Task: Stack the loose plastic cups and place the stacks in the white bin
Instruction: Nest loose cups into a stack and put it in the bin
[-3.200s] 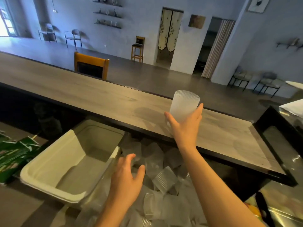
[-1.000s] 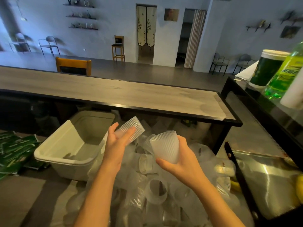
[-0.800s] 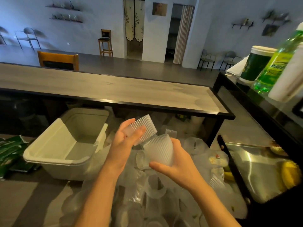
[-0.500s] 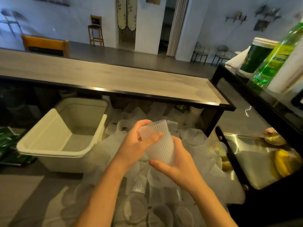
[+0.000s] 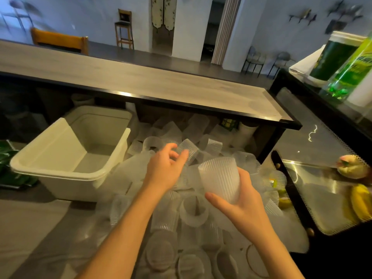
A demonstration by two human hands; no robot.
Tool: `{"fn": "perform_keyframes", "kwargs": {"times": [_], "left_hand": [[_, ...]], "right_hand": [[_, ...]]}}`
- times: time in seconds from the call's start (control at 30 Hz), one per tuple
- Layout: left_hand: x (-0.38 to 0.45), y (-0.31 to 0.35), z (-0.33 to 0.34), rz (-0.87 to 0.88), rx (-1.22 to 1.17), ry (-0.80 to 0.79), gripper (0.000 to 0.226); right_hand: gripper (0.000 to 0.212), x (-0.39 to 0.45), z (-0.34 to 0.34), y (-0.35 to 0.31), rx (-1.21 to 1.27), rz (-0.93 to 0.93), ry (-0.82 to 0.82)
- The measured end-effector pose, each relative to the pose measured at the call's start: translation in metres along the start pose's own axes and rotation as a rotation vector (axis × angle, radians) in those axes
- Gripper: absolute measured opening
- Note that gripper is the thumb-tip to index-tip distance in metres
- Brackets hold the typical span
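Filling the near ground, a heap of loose cups (image 5: 193, 210), clear and ribbed, lies tumbled at all angles below both forearms. Just above the heap the right hand (image 5: 241, 206) is clamped around a ribbed cup stack (image 5: 220, 179), thumb across its lower end and fingers behind it, the wider mouth tilted up and to the left. Whether it is one cup or several nested I cannot tell. A little further on, the left hand (image 5: 165, 168) reaches over the pile with thumb and fingers curled close to a single ribbed cup (image 5: 188, 149) lying on its side; the fingertips sit at its rim, but whether they grip it is unclear. The two hands are apart. To the left of the heap and touching its edge stands the white bin (image 5: 60, 170), with nothing visible inside. Beyond everything runs a long grey worktop (image 5: 141, 81) with a dark edge, and at far right a green bottle (image 5: 354, 73) stands on a dark cabinet
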State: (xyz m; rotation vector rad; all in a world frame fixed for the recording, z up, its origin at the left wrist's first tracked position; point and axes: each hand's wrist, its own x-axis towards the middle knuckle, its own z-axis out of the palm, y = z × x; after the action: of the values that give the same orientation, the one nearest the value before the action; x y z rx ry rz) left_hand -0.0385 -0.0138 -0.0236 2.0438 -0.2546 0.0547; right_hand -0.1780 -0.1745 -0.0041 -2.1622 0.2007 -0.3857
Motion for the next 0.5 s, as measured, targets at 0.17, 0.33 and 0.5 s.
{"fn": "perform_keyframes", "kwargs": {"times": [0.17, 0.33, 0.5], "left_hand": [[0.043, -0.011, 0.016, 0.375, 0.496, -0.133, 0.065], [0.071, -0.018, 0.028, 0.489, 0.798, -0.357, 0.072], [0.092, -0.022, 0.02, 0.518, 0.971, -0.501, 0.077]], "right_hand": [[0.064, 0.013, -0.019, 0.015, -0.06, -0.031, -0.003], [0.067, 0.03, -0.022, 0.025, -0.067, -0.073, 0.003], [0.065, 0.042, -0.021, 0.03, -0.064, -0.118, 0.023]]}}
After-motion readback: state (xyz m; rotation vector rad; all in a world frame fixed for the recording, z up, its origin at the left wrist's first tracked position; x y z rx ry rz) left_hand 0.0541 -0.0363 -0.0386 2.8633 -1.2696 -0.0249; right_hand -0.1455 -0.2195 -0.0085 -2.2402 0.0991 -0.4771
